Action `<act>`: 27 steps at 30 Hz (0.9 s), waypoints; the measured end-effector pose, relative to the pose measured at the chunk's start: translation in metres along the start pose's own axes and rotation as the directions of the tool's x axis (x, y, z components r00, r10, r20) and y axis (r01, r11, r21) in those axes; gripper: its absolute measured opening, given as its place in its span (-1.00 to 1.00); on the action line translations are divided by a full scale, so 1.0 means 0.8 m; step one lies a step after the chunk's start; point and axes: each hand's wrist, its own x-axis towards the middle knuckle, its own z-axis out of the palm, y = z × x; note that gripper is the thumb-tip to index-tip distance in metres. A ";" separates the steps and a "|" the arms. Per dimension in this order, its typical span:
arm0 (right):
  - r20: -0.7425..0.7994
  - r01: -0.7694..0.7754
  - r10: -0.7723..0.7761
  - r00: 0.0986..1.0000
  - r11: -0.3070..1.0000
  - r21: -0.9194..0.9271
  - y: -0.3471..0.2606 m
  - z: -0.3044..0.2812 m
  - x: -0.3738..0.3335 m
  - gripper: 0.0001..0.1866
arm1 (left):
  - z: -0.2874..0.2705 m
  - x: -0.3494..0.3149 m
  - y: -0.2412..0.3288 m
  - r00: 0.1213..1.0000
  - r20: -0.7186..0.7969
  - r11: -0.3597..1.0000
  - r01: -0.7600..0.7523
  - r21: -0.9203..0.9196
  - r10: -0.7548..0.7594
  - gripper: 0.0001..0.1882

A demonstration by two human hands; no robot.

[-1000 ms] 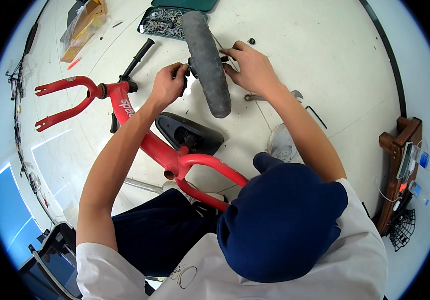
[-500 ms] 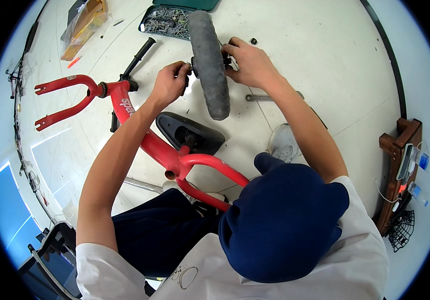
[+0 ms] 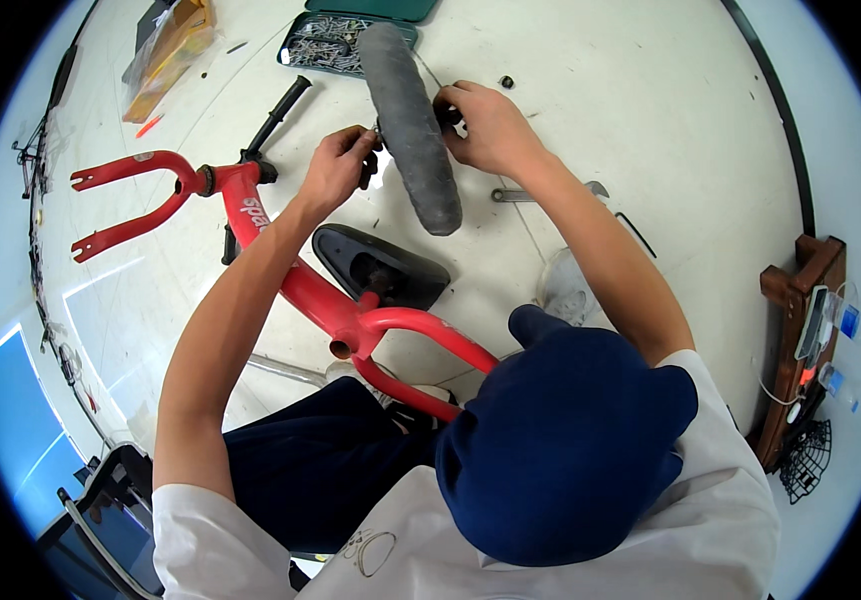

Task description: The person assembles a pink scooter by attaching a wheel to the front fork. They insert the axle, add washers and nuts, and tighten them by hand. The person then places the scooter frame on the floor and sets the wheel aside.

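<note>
A small wheel with a dark grey tyre point(image 3: 412, 140) stands upright between my hands, its tread toward me and its top leaning left. My left hand point(image 3: 340, 165) is closed at the wheel's left side, thumb and fingertips pinching the axle end. On the other side, my right hand point(image 3: 493, 128) has its fingers closed at the hub, gripping the axle; its fingertips are partly hidden. A red bicycle frame point(image 3: 315, 297) with an empty fork lies below and left of the wheel, under my left forearm. Its black saddle point(image 3: 380, 268) is just below the tyre.
Behind the wheel sits an open green case point(image 3: 295, 45) of screws. A spanner point(image 3: 520, 196) and a black hex key point(image 3: 636, 235) lie right. A small black nut point(image 3: 506, 82) is beyond my right hand. Far left are a yellow box point(image 3: 172, 55) and an orange pen point(image 3: 149, 125).
The wheel's top has tilted further left. My right hand has shifted slightly left and my left hand a little left, both staying at the axle.
</note>
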 end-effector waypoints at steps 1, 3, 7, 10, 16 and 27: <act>-0.001 -0.003 0.003 1.000 1.000 0.028 0.002 0.001 -0.001 -0.67 | -0.001 -0.002 0.002 0.999 0.028 0.997 0.044 -0.064 -0.042 -0.72; 0.019 -0.025 0.023 1.000 0.995 0.100 0.002 0.000 0.001 -0.69 | -0.005 -0.003 0.003 0.998 0.048 0.998 0.045 -0.048 -0.043 -0.72; 0.102 -0.099 0.076 0.992 0.963 0.250 0.000 -0.009 0.006 -0.74 | -0.020 -0.002 0.005 0.994 0.093 0.998 0.055 0.004 -0.055 -0.72; 0.176 -0.148 0.109 0.978 0.964 0.222 -0.008 -0.017 0.010 -0.74 | -0.012 -0.001 0.015 0.960 0.092 0.964 0.262 0.036 -0.264 -0.53; 0.151 -0.159 0.135 0.979 0.974 0.159 -0.015 -0.022 0.013 -0.68 | -0.016 -0.001 0.007 0.987 -0.004 0.985 0.160 0.073 -0.160 -0.34; 0.104 -0.171 0.150 0.983 0.959 0.227 0.015 -0.025 -0.003 -0.75 | -0.025 -0.017 0.022 0.973 -0.014 0.816 -0.184 0.548 0.228 -0.17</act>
